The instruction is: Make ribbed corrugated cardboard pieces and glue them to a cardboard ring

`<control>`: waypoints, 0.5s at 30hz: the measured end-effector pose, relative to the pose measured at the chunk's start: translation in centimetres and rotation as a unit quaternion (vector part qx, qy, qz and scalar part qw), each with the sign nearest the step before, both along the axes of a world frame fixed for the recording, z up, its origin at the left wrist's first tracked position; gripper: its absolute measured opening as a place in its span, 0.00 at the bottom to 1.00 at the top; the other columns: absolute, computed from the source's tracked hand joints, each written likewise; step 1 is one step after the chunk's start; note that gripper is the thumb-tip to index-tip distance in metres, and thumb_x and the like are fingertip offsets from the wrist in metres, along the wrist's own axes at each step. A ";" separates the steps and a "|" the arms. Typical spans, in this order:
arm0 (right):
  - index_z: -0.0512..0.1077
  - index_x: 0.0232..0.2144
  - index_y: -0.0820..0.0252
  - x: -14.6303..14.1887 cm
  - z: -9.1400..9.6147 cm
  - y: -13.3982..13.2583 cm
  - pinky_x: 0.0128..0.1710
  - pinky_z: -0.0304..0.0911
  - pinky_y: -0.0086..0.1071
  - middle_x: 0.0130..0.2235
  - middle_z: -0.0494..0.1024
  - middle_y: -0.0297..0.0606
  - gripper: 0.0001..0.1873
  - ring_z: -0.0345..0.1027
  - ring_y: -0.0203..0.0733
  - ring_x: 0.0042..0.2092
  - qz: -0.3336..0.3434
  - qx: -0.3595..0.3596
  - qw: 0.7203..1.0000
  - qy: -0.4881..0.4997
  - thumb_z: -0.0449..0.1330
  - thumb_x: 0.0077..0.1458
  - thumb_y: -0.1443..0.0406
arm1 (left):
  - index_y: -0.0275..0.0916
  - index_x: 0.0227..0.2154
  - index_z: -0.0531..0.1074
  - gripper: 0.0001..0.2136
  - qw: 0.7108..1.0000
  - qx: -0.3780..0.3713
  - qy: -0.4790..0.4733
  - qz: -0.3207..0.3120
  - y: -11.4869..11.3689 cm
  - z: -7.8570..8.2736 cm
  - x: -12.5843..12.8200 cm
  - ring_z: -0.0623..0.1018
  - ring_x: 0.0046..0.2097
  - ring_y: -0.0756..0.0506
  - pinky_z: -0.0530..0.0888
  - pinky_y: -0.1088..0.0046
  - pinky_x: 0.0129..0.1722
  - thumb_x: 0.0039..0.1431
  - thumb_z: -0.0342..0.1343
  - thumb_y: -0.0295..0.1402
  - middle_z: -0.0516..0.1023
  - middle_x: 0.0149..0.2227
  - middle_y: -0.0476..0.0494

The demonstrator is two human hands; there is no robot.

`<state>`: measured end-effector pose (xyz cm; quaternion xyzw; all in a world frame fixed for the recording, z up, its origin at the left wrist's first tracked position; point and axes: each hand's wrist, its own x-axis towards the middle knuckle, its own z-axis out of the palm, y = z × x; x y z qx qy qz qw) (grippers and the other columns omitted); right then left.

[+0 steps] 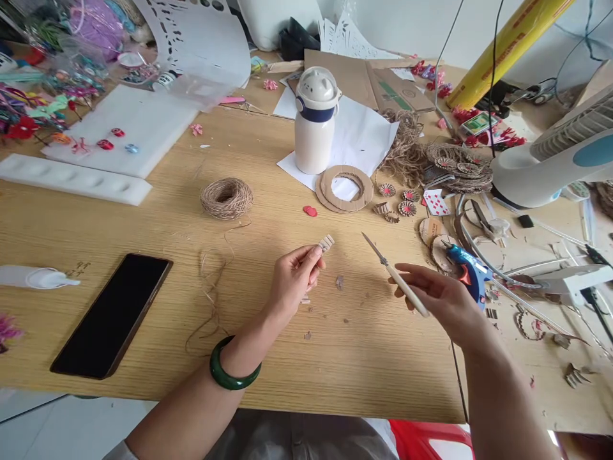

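Note:
My left hand [293, 280] pinches a small strip of corrugated cardboard [326, 243] between thumb and fingers, above the wooden table [143, 332]. A green bangle [234, 364] circles that wrist. My right hand [443, 300] holds a slim pale-handled craft knife [400, 285], its pointed blade [371, 248] aimed up and left towards the cardboard strip, with a gap between them. Small cardboard scraps [339, 282] lie on the table under my hands. Just past my right hand sits a blue hot glue gun [469, 271].
A jute twine ball [227, 198], black phone [111, 315], white insulated bottle [315, 121] and cardboard ring [345, 188] stand on the table. Twine coils, cardboard flowers, foam boards and a white fan [550, 156] surround the work area.

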<state>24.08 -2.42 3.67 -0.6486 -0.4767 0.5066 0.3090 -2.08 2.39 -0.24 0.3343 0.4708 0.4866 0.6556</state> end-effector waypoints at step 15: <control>0.67 0.55 0.62 -3.3 -3.1 -0.6 0.28 0.71 0.34 0.38 0.70 0.42 0.35 0.70 0.40 0.33 0.246 -0.117 0.862 0.427 0.58 0.57 0.43 | 0.33 0.29 0.78 0.12 0.995 -0.083 -0.054 -0.009 0.2 0.9 0.1 0.58 0.18 0.61 0.51 0.84 0.14 0.52 0.65 0.38 0.69 0.24 0.52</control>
